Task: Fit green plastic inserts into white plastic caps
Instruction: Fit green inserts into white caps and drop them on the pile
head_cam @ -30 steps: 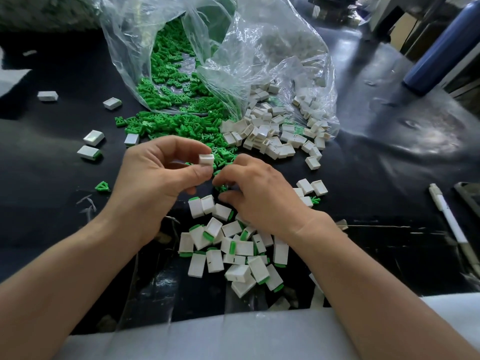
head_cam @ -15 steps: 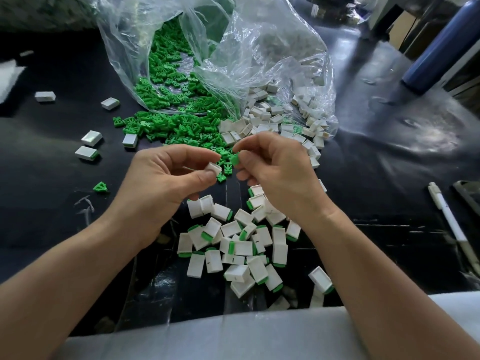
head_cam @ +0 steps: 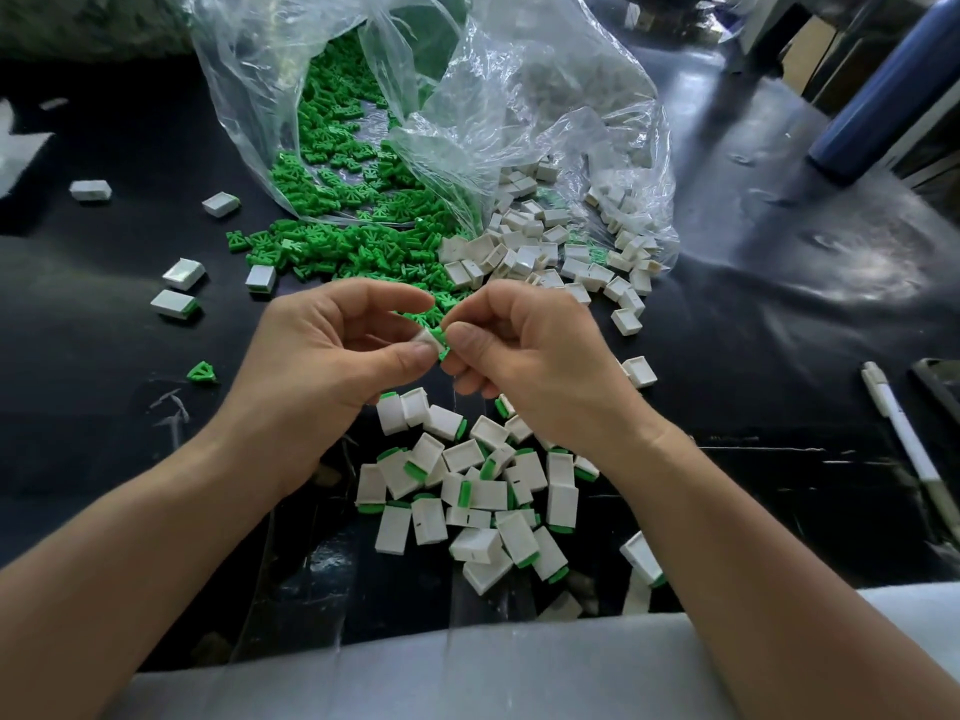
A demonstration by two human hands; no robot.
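The left hand pinched a white cap between thumb and forefinger, its other fingers loosely curled. The right hand pinched a green insert at its thumb and forefinger tips, the insert touching the cap's end; how deep it sat could not be told. From the hands, loose green inserts lay at eleven o'clock, spilling from a clear plastic bag. Empty white caps lay at one o'clock, and fitted caps were heaped at six o'clock on the black table. A white pen lay at three o'clock.
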